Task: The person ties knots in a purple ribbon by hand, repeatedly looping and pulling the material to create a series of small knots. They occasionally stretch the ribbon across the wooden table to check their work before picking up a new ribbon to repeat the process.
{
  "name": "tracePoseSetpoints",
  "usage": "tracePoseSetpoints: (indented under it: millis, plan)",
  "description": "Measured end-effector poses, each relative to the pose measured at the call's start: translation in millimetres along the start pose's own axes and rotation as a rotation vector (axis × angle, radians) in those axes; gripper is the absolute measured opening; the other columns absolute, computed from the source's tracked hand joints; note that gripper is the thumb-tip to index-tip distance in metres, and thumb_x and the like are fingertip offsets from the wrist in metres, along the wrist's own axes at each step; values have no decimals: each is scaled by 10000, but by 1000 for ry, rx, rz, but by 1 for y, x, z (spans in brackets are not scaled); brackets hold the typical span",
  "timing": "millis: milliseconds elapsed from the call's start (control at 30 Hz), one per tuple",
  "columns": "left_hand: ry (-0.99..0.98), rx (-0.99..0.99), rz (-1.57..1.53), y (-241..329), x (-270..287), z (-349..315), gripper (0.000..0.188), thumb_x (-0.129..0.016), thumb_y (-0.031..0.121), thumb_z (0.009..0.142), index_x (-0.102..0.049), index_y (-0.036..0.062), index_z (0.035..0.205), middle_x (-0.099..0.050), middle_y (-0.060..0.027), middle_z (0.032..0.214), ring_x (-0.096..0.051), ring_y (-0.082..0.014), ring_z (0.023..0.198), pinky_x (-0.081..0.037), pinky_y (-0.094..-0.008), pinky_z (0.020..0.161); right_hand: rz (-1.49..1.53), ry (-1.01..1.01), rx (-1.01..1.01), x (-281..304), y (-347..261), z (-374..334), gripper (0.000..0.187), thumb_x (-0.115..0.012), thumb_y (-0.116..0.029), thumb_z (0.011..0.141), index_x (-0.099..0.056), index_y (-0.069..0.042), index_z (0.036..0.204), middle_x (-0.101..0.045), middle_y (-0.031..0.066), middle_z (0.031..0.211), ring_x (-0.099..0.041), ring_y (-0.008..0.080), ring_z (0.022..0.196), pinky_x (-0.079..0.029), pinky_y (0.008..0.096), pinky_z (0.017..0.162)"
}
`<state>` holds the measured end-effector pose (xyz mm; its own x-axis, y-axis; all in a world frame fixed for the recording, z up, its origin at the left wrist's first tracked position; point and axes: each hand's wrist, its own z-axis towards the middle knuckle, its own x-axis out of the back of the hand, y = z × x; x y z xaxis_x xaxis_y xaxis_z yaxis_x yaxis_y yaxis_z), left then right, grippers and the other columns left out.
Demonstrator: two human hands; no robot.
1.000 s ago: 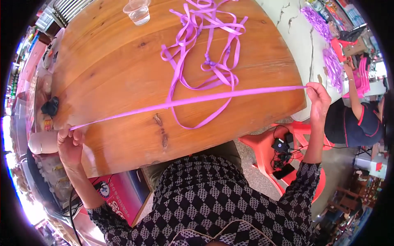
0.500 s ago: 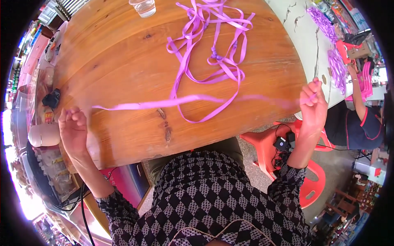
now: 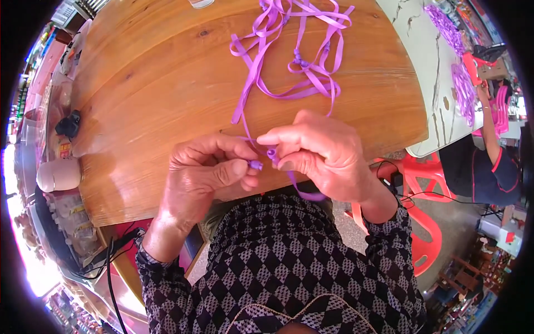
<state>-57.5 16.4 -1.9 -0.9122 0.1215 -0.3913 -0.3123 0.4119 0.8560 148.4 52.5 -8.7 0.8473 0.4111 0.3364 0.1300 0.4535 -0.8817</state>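
My left hand (image 3: 208, 170) pinches a small purple plastic buckle half (image 3: 255, 165) between thumb and fingers, close above the table's near edge. Facing it, a short gap away, a matching purple buckle half (image 3: 271, 154) sits between the thumb and index finger of my right hand (image 3: 325, 156). A purple ribbon (image 3: 305, 192) hangs in a loop below my right hand. Farther off, a loose tangle of purple ribbons (image 3: 311, 83) with small purple connectors lies on the wooden table (image 3: 150, 89); one strand reaches toward my hands, which partly cover it.
A clear cup (image 3: 201, 2) is cut off at the far edge. Bundled purple ribbons (image 3: 463, 92) lie on a white marbled table (image 3: 423, 67) at right, where another person (image 3: 484, 175) works. Red plastic stools (image 3: 425, 239) stand below, and a pale rounded object (image 3: 58, 175) sits at left.
My hands have come from wide apart to close together in front of me. The ribbon stretched between them now hangs slack, and the buckle halves show in my fingers.
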Motion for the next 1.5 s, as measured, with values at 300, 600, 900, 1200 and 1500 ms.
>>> tracePoseSetpoints:
  millis: [300, 600, 900, 1200, 1500]
  plan:
    - [81, -25, 53, 6, -27, -9, 164, -631, 23, 815, -601, -44, 961, -650, -103, 855, -632, -144, 755, -523, -249, 704, -195, 69, 144, -13, 7, -4, 398, -687, 12, 643, -619, -5, 1035, -578, 41, 674, -532, 189, 632, -420, 295, 549]
    - [50, -95, 55, -21, -15, -3, 186, -667, -26, 770, -608, -24, 946, -634, -59, 830, -602, -102, 715, -516, -219, 687, -245, 86, 136, -13, 4, -9, 235, -681, 4, 650, -617, -14, 876, -562, 55, 697, -492, 231, 614, -392, 341, 583]
    - [111, -34, -109, -24, -9, -2, 211, -672, 5, 769, -616, -25, 970, -634, -72, 831, -603, -121, 683, -516, -238, 653, 374, -9, -491, -9, -11, -13, 42, -625, 14, 810, -603, 9, 846, -594, 23, 750, -547, 64, 699, -441, 198, 601]
    - [86, -112, -128, -29, -12, -1, 277, -641, 60, 809, -595, -43, 1063, -629, -84, 853, -606, -139, 741, -501, -243, 710, 152, -6, -347, -11, -5, -18, 48, -621, 26, 809, -606, 15, 853, -584, 19, 747, -536, 49, 658, -421, 187, 572]
    - [165, -331, 59, -37, -22, -3, 252, -624, -13, 808, -586, -30, 1057, -623, -72, 893, -596, -116, 789, -491, -234, 739, -2, -6, -163, -20, 0, -21, 125, -615, 78, 755, -567, 16, 852, -573, 91, 721, -551, 218, 602, -429, 302, 531]
